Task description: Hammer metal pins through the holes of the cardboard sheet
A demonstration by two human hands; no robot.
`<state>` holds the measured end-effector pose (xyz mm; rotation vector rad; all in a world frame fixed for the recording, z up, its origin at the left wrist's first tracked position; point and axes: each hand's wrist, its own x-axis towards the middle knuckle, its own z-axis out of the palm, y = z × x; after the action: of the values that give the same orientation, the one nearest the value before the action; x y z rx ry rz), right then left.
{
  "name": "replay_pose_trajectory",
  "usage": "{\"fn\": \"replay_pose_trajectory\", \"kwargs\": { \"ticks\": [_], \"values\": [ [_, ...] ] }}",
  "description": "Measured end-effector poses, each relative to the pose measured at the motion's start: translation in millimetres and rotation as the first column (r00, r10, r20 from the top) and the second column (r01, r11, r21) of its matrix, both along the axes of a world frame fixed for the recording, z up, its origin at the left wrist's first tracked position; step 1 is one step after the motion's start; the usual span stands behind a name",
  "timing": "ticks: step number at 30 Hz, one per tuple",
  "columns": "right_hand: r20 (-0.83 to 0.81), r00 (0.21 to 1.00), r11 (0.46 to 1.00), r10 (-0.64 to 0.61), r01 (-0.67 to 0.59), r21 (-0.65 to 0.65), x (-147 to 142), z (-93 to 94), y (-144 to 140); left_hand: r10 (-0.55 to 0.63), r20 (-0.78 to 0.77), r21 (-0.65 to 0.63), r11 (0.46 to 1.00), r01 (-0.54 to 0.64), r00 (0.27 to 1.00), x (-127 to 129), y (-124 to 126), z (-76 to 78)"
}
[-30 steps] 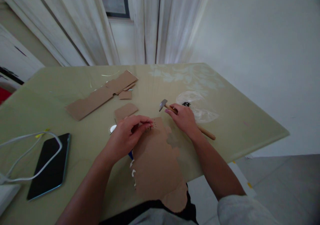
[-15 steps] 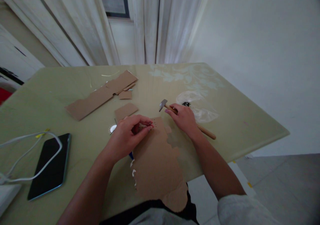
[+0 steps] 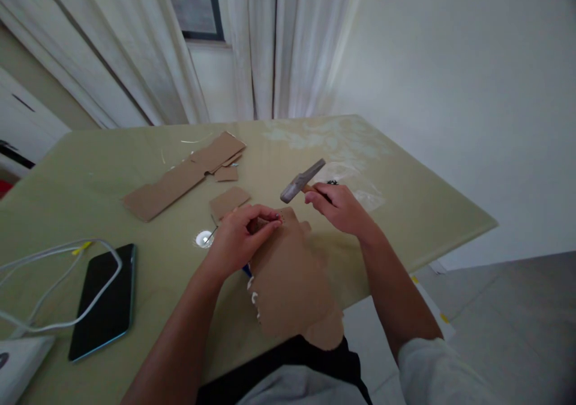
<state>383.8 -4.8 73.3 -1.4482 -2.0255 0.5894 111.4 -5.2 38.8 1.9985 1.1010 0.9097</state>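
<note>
- The right hand (image 3: 342, 209) was curled tight around the wooden handle of a small hammer (image 3: 302, 181), gripping it close up near the head.
- The hammer was lifted clear of the table (image 3: 423, 213), its grey metal head tilted and hanging just above and to the right of the left fingertips.
- The left hand (image 3: 240, 240) rested on the far end of a torn cardboard sheet (image 3: 292, 276), fingers bent narrow with thumb and forefinger pinched together at the sheet's top edge.
- Something tiny sat in that pinch, but it was too small to tell what it was.
- A few small dark dots showed on the cardboard just beside the pinched fingertips.
- The cardboard sheet lay on the near edge of the table and overhung it toward the person's lap.
- A clear plastic bag (image 3: 360, 186) with some small dark bits lay on the table just behind the right hand.
- Farther back lay a long cardboard strip (image 3: 180, 177) and a smaller cardboard piece (image 3: 228, 201).
- A small round shiny object (image 3: 203, 239) sat just to the left of the left hand.
- A dark phone (image 3: 104, 300) lay well to the left, with a white cable (image 3: 54, 261) looped over it.
</note>
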Motion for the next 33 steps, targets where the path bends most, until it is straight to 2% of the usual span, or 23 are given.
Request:
{"fn": "replay_pose_trajectory", "kwargs": {
  "ticks": [2,5,8,10,17,23,29,33],
  "values": [
    [0.034,0.999,0.999,0.028,-0.029,0.035,-2,19.3,-12,-0.018,0.005,-0.001,1.000,0.018,1.000,1,1,-0.3],
    [0.208,0.976,0.995,0.059,-0.074,0.063,-7,44.2,-26,-0.032,0.006,-0.003,0.999,0.032,0.999,2,1,0.7],
    [0.395,0.917,0.993,0.051,-0.090,0.082,-13,60.1,-31,-0.041,0.017,-0.008,0.999,0.042,0.999,2,1,1.4],
    [0.462,0.886,0.992,0.031,-0.084,0.094,-16,65.7,-32,-0.048,0.023,0.000,0.999,0.048,0.999,2,2,1.3],
    [0.619,0.784,0.988,0.036,-0.120,0.094,-23,69.2,-30,-0.057,0.048,-0.015,0.998,0.058,0.997,3,4,1.2],
    [0.552,0.833,0.988,0.026,-0.107,0.115,-24,73.3,-32,-0.067,0.049,-0.007,0.998,0.067,0.997,2,4,-1.5],
    [0.605,0.794,0.987,0.053,-0.135,0.090,-26,69.0,-31,-0.066,0.043,-0.003,0.998,0.066,0.997,2,3,-0.8],
    [0.546,0.837,0.987,0.020,-0.103,0.121,-25,71.0,-31,-0.064,0.049,-0.003,0.998,0.064,0.997,2,4,-0.5]
  ]
}}
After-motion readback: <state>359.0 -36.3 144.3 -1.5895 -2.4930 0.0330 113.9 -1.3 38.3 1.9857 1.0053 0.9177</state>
